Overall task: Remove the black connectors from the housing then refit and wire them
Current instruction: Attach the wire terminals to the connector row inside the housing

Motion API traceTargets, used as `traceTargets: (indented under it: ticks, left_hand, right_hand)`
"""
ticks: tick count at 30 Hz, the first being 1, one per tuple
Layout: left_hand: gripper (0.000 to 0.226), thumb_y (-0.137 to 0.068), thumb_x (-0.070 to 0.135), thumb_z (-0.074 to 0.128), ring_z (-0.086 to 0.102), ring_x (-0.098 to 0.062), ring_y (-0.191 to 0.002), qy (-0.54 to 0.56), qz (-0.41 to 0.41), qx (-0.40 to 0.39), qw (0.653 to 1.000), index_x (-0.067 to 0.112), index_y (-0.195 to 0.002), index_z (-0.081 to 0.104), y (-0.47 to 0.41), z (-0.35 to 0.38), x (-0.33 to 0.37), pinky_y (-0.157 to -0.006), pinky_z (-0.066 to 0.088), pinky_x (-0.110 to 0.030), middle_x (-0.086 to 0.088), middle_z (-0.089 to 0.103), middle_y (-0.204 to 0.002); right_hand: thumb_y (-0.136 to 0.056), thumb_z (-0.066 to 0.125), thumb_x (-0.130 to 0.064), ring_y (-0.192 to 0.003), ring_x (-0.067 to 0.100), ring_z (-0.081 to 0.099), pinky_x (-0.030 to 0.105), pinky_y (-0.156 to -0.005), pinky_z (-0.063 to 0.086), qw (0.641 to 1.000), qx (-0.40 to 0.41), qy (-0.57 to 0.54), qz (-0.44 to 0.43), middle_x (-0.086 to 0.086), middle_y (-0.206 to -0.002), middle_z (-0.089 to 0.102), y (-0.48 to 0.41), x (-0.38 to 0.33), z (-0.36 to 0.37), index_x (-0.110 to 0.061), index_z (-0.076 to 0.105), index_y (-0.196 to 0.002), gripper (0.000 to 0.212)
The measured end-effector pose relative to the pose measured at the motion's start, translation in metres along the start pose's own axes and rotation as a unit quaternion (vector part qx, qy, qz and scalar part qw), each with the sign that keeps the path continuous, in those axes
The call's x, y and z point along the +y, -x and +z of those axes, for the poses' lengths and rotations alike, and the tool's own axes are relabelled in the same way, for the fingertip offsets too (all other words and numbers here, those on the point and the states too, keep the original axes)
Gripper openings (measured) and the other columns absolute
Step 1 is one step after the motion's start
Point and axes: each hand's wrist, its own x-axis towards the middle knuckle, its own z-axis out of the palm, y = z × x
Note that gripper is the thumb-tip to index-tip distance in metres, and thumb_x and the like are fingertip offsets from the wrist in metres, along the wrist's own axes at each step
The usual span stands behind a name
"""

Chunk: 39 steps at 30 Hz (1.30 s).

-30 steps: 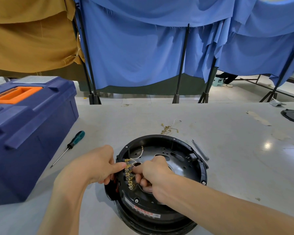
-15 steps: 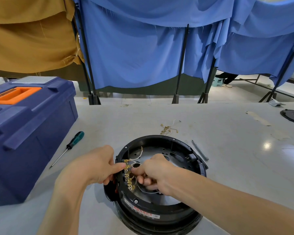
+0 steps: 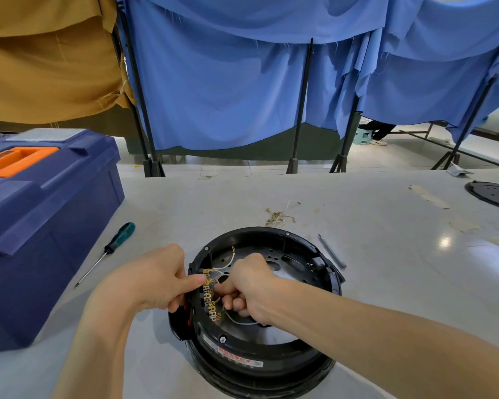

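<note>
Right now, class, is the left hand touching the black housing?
Touching. The head view shows the left hand curled round the housing rim, thumb at the brass terminals.

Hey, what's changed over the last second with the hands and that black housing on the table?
The right hand, pinching white wire at the brass terminals, edged slightly away from the person, baring a loop of that wire underneath. Nothing was let go. The left hand kept gripping the rim of the black housing. The screwdriver and blue toolbox stayed put.
</note>
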Motion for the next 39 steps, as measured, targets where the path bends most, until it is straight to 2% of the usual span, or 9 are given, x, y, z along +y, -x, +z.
traceTargets:
  ticks: [5, 10, 15, 21, 28, 34, 39]
  left_hand:
    - [0.056, -0.094, 0.051, 0.050, 0.045, -0.001, -0.036, 0.001, 0.006, 0.006, 1.000, 0.014, -0.054, 0.062, 0.000, 0.001, -0.001, -0.051, 0.039, -0.015, 0.005, 0.059, -0.043]
    - [0.059, -0.093, 0.053, 0.051, 0.051, -0.011, -0.048, 0.010, 0.002, -0.002, 1.000, 0.009, -0.058, 0.069, 0.000, -0.002, -0.003, -0.059, 0.046, -0.020, -0.002, 0.065, -0.054]
    - [0.062, -0.094, 0.051, 0.050, 0.048, -0.004, -0.040, -0.022, 0.003, 0.003, 1.000, 0.015, -0.044, 0.058, 0.001, -0.002, 0.003, -0.051, 0.041, -0.015, 0.005, 0.054, -0.039]
    - [0.058, -0.092, 0.053, 0.051, 0.048, -0.007, -0.043, 0.005, 0.005, 0.002, 1.000, 0.013, -0.053, 0.065, 0.002, -0.002, -0.001, -0.057, 0.044, -0.019, 0.000, 0.062, -0.049]
    - [0.058, -0.092, 0.052, 0.052, 0.042, -0.006, -0.035, 0.019, 0.007, -0.006, 1.000, 0.013, -0.052, 0.067, 0.002, -0.002, -0.003, -0.045, 0.037, -0.014, 0.001, 0.057, -0.044]
    - [0.058, -0.091, 0.053, 0.054, 0.044, -0.012, -0.041, 0.043, 0.003, -0.016, 0.999, 0.011, -0.052, 0.067, 0.001, -0.003, -0.004, -0.050, 0.041, -0.020, 0.000, 0.059, -0.045]
    - [0.058, -0.092, 0.052, 0.053, 0.044, -0.008, -0.037, 0.041, -0.001, -0.018, 0.999, 0.010, -0.056, 0.068, 0.000, -0.002, -0.003, -0.047, 0.040, -0.017, 0.001, 0.062, -0.046]
  right_hand:
    - [-0.097, 0.045, -0.001, -0.019, 0.010, 0.029, 0.009, -0.031, 0.021, 1.000, -0.003, -0.007, 0.006, 0.004, -0.028, 0.044, 0.001, -0.002, 0.002, 0.001, 0.055, -0.076, 0.024]
    - [-0.094, 0.044, 0.001, -0.020, 0.011, 0.030, 0.009, -0.033, 0.023, 1.000, -0.007, 0.028, 0.003, 0.006, -0.031, 0.046, -0.001, -0.004, 0.001, 0.002, 0.058, -0.076, 0.023]
    - [-0.087, 0.053, 0.001, -0.023, 0.012, 0.028, 0.010, -0.034, 0.024, 0.996, -0.033, 0.078, 0.005, 0.007, -0.035, 0.047, -0.001, -0.009, -0.006, -0.001, 0.059, -0.065, 0.023]
    - [-0.091, 0.050, 0.001, -0.022, 0.011, 0.026, 0.012, -0.033, 0.023, 0.994, -0.033, 0.104, 0.012, 0.007, -0.034, 0.045, 0.000, -0.013, -0.003, -0.001, 0.058, -0.067, 0.025]
    - [-0.099, 0.035, -0.005, -0.015, 0.013, 0.028, 0.004, -0.031, 0.021, 0.995, -0.034, 0.086, 0.024, 0.005, -0.025, 0.043, -0.002, -0.013, 0.003, -0.001, 0.047, -0.066, 0.036]
    - [-0.094, 0.034, 0.001, -0.016, 0.012, 0.025, 0.006, -0.032, 0.018, 0.995, -0.040, 0.089, 0.020, 0.005, -0.025, 0.041, -0.002, -0.014, 0.003, -0.005, 0.046, -0.065, 0.033]
    - [-0.095, 0.036, -0.001, -0.020, 0.013, 0.022, 0.012, -0.034, 0.020, 0.992, -0.056, 0.108, 0.027, 0.007, -0.027, 0.042, -0.004, -0.014, 0.005, -0.005, 0.047, -0.063, 0.034]
